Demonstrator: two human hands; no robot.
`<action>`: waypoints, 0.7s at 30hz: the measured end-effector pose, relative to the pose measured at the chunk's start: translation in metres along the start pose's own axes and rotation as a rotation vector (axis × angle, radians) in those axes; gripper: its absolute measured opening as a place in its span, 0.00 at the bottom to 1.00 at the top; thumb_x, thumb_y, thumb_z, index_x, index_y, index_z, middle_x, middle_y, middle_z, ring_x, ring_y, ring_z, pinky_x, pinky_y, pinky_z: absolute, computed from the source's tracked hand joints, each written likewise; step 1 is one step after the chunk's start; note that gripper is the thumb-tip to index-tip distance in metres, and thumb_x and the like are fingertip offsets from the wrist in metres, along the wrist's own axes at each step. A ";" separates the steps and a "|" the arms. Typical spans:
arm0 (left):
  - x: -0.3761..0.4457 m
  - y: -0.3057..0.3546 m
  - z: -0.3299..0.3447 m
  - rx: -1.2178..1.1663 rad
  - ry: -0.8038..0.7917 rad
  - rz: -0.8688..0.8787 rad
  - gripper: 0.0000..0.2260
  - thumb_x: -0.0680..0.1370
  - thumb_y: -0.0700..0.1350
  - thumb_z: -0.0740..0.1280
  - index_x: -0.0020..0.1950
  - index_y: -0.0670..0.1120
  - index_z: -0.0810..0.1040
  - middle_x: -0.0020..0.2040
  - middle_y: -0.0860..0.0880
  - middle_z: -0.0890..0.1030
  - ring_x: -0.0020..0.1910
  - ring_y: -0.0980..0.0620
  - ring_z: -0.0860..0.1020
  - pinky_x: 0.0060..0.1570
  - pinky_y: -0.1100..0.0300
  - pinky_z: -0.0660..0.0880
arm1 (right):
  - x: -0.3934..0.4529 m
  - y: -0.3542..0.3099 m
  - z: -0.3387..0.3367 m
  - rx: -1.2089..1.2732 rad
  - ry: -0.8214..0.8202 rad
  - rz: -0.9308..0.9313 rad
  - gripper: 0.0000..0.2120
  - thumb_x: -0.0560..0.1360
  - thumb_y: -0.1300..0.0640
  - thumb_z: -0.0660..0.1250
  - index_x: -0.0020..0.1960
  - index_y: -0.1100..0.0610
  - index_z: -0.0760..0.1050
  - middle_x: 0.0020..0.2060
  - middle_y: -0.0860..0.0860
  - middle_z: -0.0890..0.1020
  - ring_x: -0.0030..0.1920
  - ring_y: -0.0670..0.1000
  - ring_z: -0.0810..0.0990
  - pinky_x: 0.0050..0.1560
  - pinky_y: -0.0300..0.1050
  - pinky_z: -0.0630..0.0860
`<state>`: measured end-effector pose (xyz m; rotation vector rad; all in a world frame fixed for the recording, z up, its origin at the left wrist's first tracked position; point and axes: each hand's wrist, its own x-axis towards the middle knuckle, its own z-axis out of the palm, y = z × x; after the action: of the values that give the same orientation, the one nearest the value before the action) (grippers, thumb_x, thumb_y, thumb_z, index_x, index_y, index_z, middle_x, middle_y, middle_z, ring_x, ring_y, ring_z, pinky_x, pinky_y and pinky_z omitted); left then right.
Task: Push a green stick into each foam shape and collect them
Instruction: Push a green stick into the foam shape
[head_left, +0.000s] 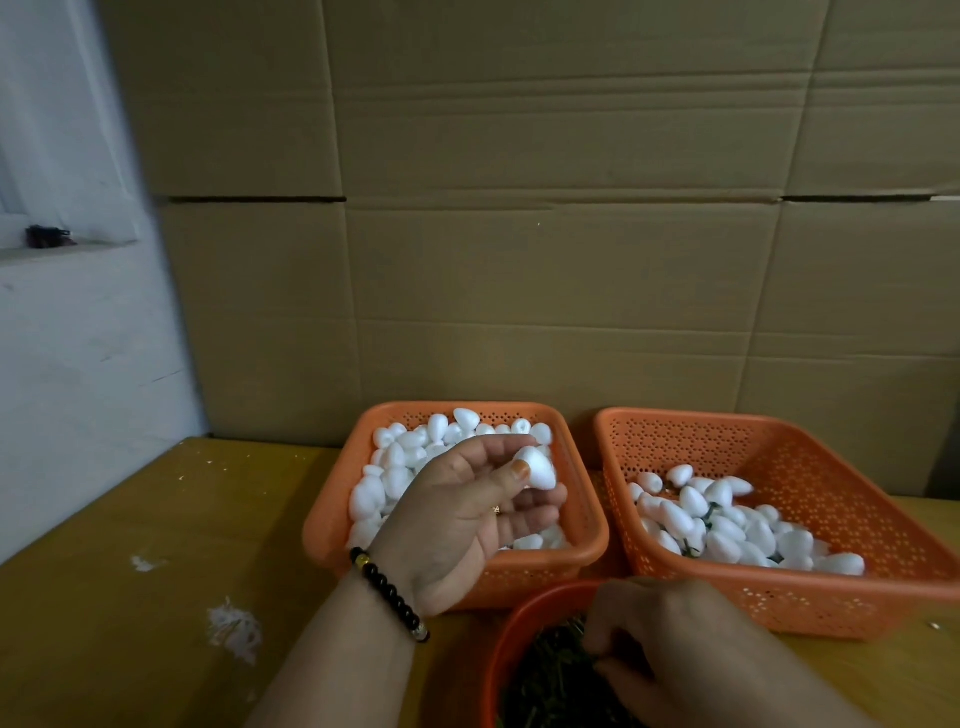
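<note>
The scene is dim and warm-toned overall, with no strong directional beam. The white wall at left is the palest area and takes a cool bluish cast, so some light seems to come from that side. The cardboard backdrop is evenly lit but darkens toward the right edge and upper corners. White foam pieces in the baskets are bright and lose surface detail. Straight lines bow near the frame edges from the wide lens. The right hand at the bottom is dark and smeared with blur; the bowl beneath it sits in deep shadow.
</note>
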<state>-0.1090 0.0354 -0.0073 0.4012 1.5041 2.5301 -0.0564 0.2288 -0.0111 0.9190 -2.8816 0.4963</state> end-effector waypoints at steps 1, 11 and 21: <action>0.000 0.000 0.001 -0.047 -0.014 -0.016 0.13 0.71 0.38 0.68 0.55 0.39 0.76 0.47 0.37 0.82 0.47 0.43 0.83 0.43 0.55 0.81 | -0.001 0.000 -0.001 0.008 0.020 -0.007 0.10 0.72 0.51 0.65 0.52 0.42 0.75 0.47 0.36 0.78 0.48 0.36 0.76 0.49 0.29 0.71; -0.003 0.003 0.008 -0.238 -0.011 -0.135 0.10 0.70 0.36 0.66 0.49 0.42 0.82 0.46 0.39 0.82 0.40 0.47 0.81 0.35 0.59 0.79 | -0.008 -0.003 -0.009 0.072 0.210 -0.039 0.14 0.73 0.57 0.69 0.52 0.39 0.80 0.47 0.34 0.78 0.50 0.34 0.75 0.49 0.23 0.67; -0.004 -0.002 0.021 -0.355 -0.066 -0.198 0.19 0.66 0.29 0.60 0.54 0.36 0.80 0.47 0.36 0.80 0.43 0.42 0.81 0.42 0.54 0.81 | -0.009 0.000 -0.010 0.187 0.576 -0.051 0.16 0.70 0.67 0.71 0.49 0.46 0.83 0.41 0.39 0.80 0.44 0.37 0.78 0.43 0.26 0.71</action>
<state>-0.0985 0.0528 0.0000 0.2643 0.9882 2.5251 -0.0498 0.2371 -0.0035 0.7166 -2.3145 0.8711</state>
